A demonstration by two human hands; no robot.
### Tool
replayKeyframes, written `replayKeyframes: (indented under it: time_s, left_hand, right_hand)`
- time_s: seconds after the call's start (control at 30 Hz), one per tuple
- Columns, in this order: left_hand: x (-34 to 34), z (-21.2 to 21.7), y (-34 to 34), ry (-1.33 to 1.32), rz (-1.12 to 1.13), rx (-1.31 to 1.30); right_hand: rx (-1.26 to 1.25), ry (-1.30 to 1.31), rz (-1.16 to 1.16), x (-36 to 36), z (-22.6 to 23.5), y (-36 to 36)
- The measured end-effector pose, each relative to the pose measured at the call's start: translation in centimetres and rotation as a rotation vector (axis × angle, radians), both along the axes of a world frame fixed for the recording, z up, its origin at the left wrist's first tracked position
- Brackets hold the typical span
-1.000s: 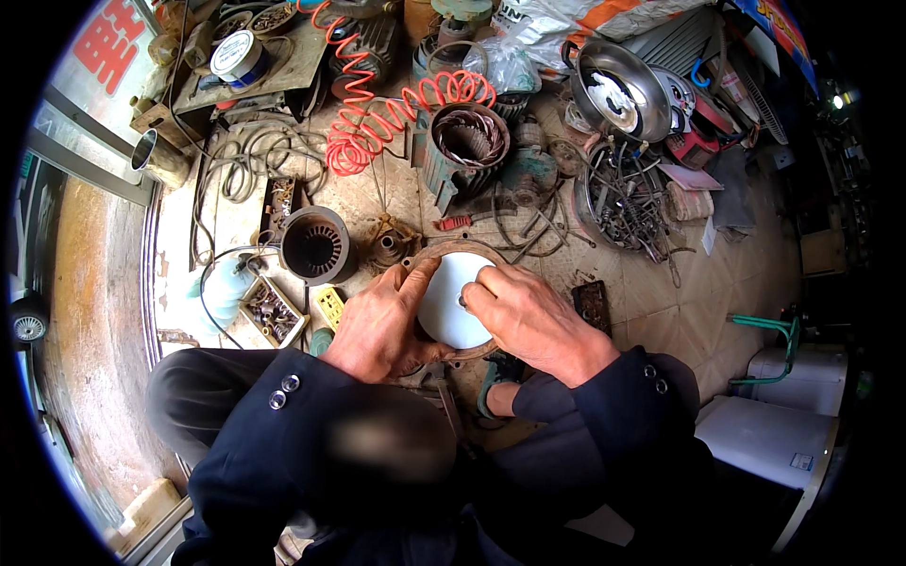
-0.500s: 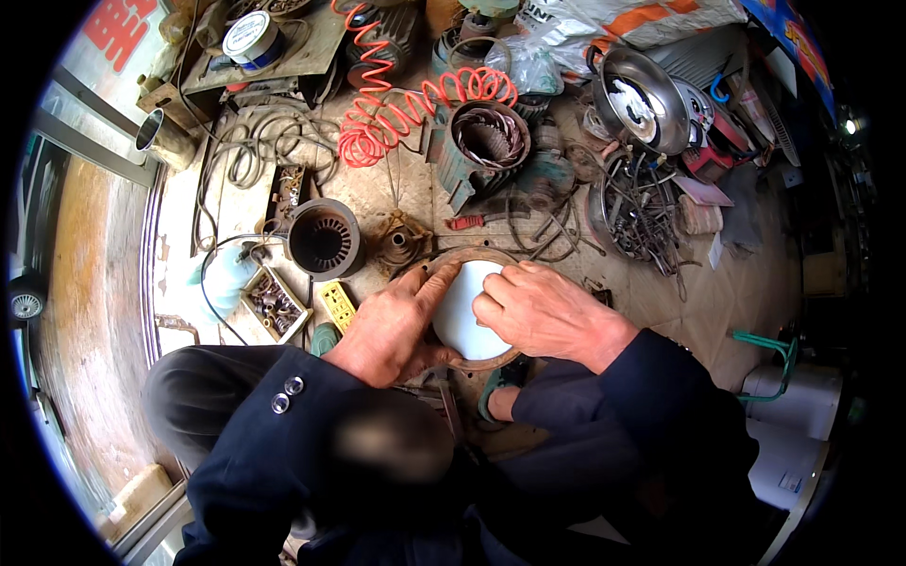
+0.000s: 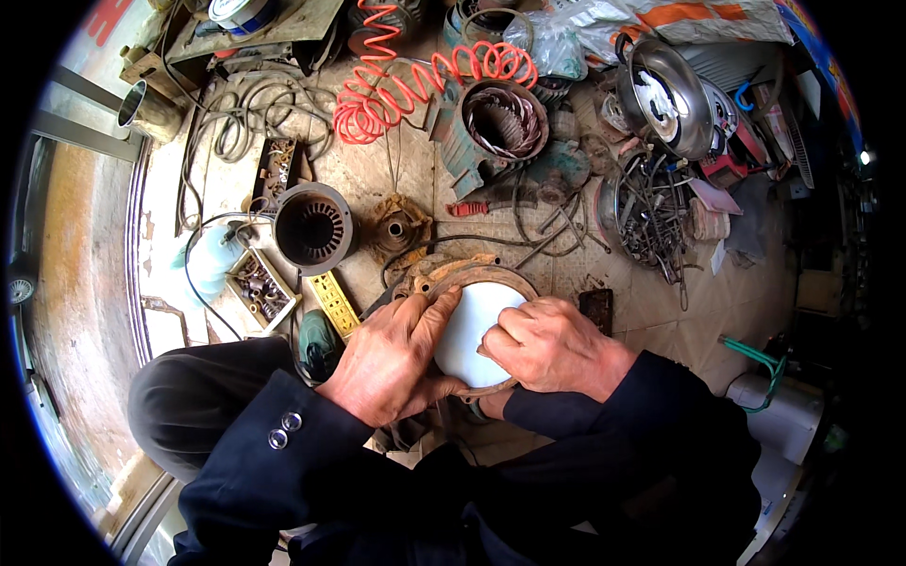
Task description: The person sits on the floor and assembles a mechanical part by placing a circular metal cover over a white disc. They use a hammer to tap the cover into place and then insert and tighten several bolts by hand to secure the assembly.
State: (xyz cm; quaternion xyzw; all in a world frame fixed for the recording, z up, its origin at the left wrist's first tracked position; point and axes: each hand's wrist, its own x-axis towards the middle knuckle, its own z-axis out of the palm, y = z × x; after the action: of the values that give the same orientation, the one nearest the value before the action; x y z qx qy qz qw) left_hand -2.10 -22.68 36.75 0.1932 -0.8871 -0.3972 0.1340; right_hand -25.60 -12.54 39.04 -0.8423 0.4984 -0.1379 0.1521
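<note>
Left hand point(image 3: 392, 354) and right hand point(image 3: 547, 344) cover the lower half of the white disc point(image 3: 472, 321) and its rusty ring point(image 3: 491, 278), spool point(image 3: 236, 9) is cut by the top edge, small parts in the tray point(image 3: 260, 283) are unreadable.

head cam, looking down, close-up

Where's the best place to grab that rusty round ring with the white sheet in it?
Probably by the outer rim of the rusty ring, from both sides. It is wide, so one grip per side steadies it, as the left hand and right hand do now.
</note>
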Motion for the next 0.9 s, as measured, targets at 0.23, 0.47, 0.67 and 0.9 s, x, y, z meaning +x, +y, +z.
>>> replayKeyframes:
  time_s: [0.23, 0.47, 0.67, 0.9]
  left_hand:
    - [-0.1, 0.3, 0.4, -0.037, 0.007, -0.007]
    - [-0.3, 0.7, 0.5, -0.031, 0.011, 0.000]
    - [-0.2, 1.7, -1.4, -0.138, -0.102, 0.103]
    - [-0.9, 1.3, -2.6, -0.109, -0.228, 0.094]
  right_hand:
    - [-0.006, -0.005, -0.011, 0.4, 0.5, -0.4]
    - [0.036, 0.028, -0.065, 0.5, 0.7, 0.5]
    - [0.399, 0.054, -0.274, 0.0, 4.1, 1.5]
    - [0.383, 0.114, -0.449, 0.0, 5.2, 3.5]
